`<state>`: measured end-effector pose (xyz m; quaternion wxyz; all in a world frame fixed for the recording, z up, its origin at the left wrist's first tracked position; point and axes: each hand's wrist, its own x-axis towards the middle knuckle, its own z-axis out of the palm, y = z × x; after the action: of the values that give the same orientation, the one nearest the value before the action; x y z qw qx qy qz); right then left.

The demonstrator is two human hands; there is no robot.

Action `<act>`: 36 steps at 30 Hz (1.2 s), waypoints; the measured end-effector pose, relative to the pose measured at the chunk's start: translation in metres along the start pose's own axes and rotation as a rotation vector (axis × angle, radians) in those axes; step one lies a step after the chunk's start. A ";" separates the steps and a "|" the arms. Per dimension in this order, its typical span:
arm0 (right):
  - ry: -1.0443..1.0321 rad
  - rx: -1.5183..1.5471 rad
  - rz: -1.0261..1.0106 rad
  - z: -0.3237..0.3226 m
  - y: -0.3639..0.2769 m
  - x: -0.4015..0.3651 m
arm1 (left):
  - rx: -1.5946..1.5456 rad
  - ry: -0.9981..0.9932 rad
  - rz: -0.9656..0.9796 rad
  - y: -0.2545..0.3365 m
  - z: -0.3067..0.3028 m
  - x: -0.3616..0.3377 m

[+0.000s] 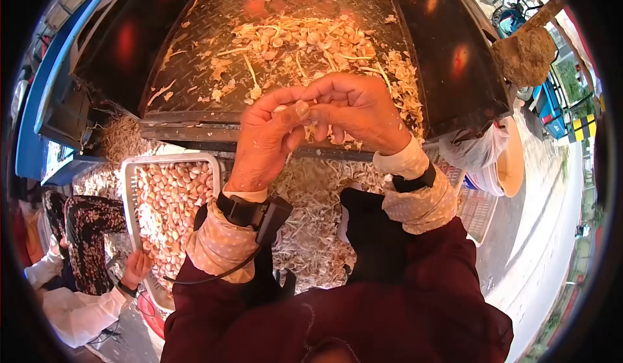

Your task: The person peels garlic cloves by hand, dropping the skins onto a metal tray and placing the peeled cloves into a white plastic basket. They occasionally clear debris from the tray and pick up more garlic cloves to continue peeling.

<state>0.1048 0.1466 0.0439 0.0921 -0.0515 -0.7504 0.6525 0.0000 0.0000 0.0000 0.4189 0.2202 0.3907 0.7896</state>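
Observation:
My left hand (pixel 263 139) and my right hand (pixel 360 113) meet fingertip to fingertip over the near edge of a dark metal truck bed (pixel 195 106). Between the curled thumb and fingers of my left hand shows a small pale garlic clove (pixel 280 108). My right hand's thumb and forefinger are pinched against the left thumb; what they grip is hidden. Beyond both hands, a heap of garlic cloves (pixel 311 37) lies on the bed among stems and papery skins.
A white plastic basket (pixel 126 187) full of cloves stands below left, with another person's hand (pixel 135 269) at its side. Garlic skins (pixel 308 220) cover the ground between my legs. At right are a pink crate (pixel 477 217), a plastic bag (pixel 477 145) and a bucket (pixel 511 158).

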 end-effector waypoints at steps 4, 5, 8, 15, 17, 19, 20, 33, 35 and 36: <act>0.011 -0.015 -0.038 0.009 -0.008 -0.030 | 0.021 -0.012 -0.068 0.003 0.016 -0.018; 0.031 0.027 -0.043 0.011 -0.011 -0.036 | 0.024 -0.013 -0.095 0.005 0.020 -0.022; 0.028 0.136 -0.002 0.002 -0.021 -0.052 | -0.150 -0.084 -0.217 0.010 0.026 -0.029; 0.271 -0.062 0.054 -0.060 0.050 0.007 | -0.442 -0.581 -0.224 0.040 0.068 -0.063; 0.237 -0.232 0.057 -0.065 0.067 0.036 | -0.264 -0.915 -0.041 0.050 0.072 -0.056; 0.108 -0.570 -0.086 -0.064 0.084 0.063 | -0.426 -0.862 -0.014 0.042 0.086 -0.080; 0.100 -0.563 -0.088 -0.070 0.099 0.077 | -0.585 -0.815 0.023 0.039 0.091 -0.088; -0.052 -0.965 0.098 -0.073 0.096 0.096 | -0.796 -0.529 0.135 0.046 0.124 -0.103; -0.012 -1.041 -0.064 -0.078 0.097 0.090 | -0.631 -0.581 0.084 0.054 0.113 -0.103; 0.020 -0.889 0.000 -0.076 0.093 0.084 | -0.475 -0.606 0.027 0.056 0.110 -0.104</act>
<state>0.0342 0.2500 -0.0317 0.0682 -0.0926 -0.9571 0.2660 0.1042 -0.0589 0.1088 0.5441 0.3455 0.0523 0.7628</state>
